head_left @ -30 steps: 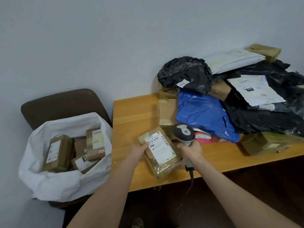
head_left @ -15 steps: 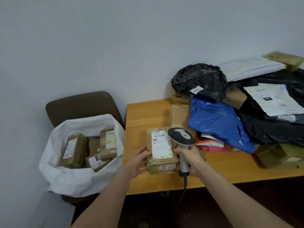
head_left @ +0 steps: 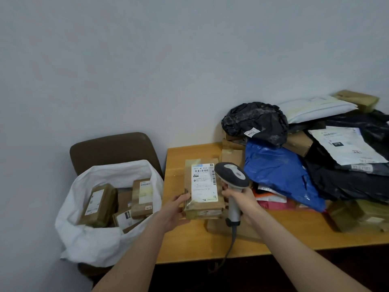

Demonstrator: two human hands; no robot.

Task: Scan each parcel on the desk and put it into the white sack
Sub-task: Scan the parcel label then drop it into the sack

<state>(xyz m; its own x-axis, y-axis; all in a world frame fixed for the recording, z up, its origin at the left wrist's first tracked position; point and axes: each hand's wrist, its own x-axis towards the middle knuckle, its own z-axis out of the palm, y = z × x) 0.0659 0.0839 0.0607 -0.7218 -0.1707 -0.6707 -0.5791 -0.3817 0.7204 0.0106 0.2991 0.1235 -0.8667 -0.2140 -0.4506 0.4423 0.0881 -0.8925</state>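
My left hand grips the lower left corner of a brown cardboard parcel with a white label facing up, held over the wooden desk. My right hand grips the handle of a grey barcode scanner, whose head sits beside the parcel's right edge, over the label's side. The white sack stands open on a brown chair left of the desk, with several brown boxes inside.
A heap of parcels fills the desk's right half: a blue bag, black bags, white mailers, brown boxes. A flat brown parcel lies under my right hand. The scanner cable hangs over the desk's front edge.
The parcel has turned from a slant to square with its label upright, lifted a little by my left hand. The scanner head has come closer to the label's right side.
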